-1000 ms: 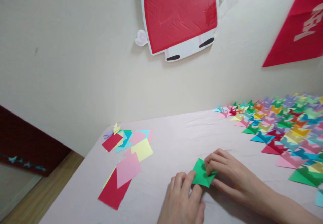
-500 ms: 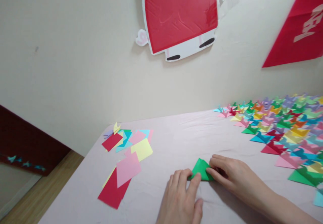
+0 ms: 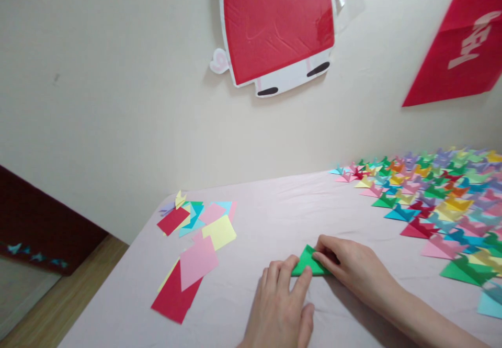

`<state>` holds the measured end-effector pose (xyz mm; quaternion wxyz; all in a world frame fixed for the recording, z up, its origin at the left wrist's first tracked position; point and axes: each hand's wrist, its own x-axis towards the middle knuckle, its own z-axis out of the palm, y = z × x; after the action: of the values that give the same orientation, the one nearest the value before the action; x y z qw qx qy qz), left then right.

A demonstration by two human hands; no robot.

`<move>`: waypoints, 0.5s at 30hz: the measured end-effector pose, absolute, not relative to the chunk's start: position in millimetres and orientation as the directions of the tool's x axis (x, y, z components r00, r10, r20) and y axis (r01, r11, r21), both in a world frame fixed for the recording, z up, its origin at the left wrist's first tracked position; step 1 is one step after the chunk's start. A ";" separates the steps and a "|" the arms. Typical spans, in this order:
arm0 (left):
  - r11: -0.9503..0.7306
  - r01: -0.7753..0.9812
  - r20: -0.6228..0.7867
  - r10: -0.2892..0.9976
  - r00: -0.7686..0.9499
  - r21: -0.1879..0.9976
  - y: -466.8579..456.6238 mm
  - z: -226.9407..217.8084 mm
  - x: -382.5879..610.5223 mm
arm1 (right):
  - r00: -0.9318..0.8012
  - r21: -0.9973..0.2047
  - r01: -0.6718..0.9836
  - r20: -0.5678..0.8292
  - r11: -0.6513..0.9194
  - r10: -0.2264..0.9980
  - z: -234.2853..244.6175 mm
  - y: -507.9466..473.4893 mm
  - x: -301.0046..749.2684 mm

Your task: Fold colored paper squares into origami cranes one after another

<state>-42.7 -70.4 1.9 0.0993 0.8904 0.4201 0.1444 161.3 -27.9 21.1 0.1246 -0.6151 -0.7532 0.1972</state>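
A small green origami paper (image 3: 305, 264), folded into a triangle, lies on the pale cloth in front of me. My left hand (image 3: 280, 298) holds its left side and lower edge down with forefinger and thumb, the other fingers bent beside it. From the right, my right hand (image 3: 349, 264) pinches the triangle's upper right slope between thumb and forefinger, its remaining fingers curled in. The paper's right part is partly hidden under the right fingers.
Loose coloured paper squares, among them a pink sheet (image 3: 198, 261) and a red sheet (image 3: 176, 295), lie to the left. Rows of folded paper birds (image 3: 435, 206) fill the right side. A wall (image 3: 157, 102) with red decorations rises behind the cloth-covered table (image 3: 266, 206).
My right hand has shifted slightly left and up along the green paper, whose upper right layer now lies under the fingers. My left hand stays almost in place. The view has moved slightly.
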 end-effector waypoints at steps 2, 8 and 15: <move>-0.612 0.731 0.132 0.786 0.604 0.301 -69.9 3.3 -41.8 | -0.205 -0.451 0.878 -0.055 0.159 0.977 20.2 -27.2 160.6; -0.575 0.749 0.094 0.809 0.580 0.330 -71.1 4.2 -39.4 | -0.178 -0.452 0.884 -0.097 0.116 0.979 22.0 -23.4 158.6; -0.572 0.767 0.089 0.814 0.573 0.292 -72.1 3.4 -39.4 | -0.150 -0.415 0.906 -0.132 0.082 0.980 25.5 -20.0 157.4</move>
<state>-39.4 -72.1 3.4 0.1112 0.8800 0.4492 0.1073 157.4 -20.0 25.5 0.0904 -0.6458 -0.7300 0.2045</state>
